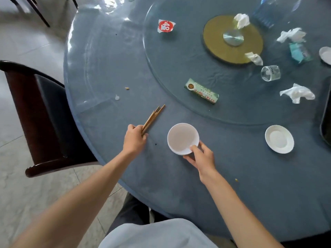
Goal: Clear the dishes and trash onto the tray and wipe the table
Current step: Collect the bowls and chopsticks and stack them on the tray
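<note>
gripping a bundle of chopsticks (152, 119) in curled fingers, the left hand (134, 139) holds them by their near ends, tips lying on the blue table (250, 176) and pointing away. the right hand (201, 157) pinches the near rim of a white bowl (182, 138), thumb over the edge, fingers underneath.

judging from here, the chopsticks could fan out and slide free if lifted from one end only, and the bowl, held at one edge, could tip as it travels. the dark tray (325, 120) shows only as a sliver at the right edge, well apart from both hands, so the carry is long.

between lies a white saucer (279, 139); on the glass turntable (179, 68) sit a green wrapper (201, 90), a clear cup (270, 73), crumpled tissues (297, 93) and a red lid (166, 25). crumbs (127, 88) dot the cloth, waiting for the wipe.
</note>
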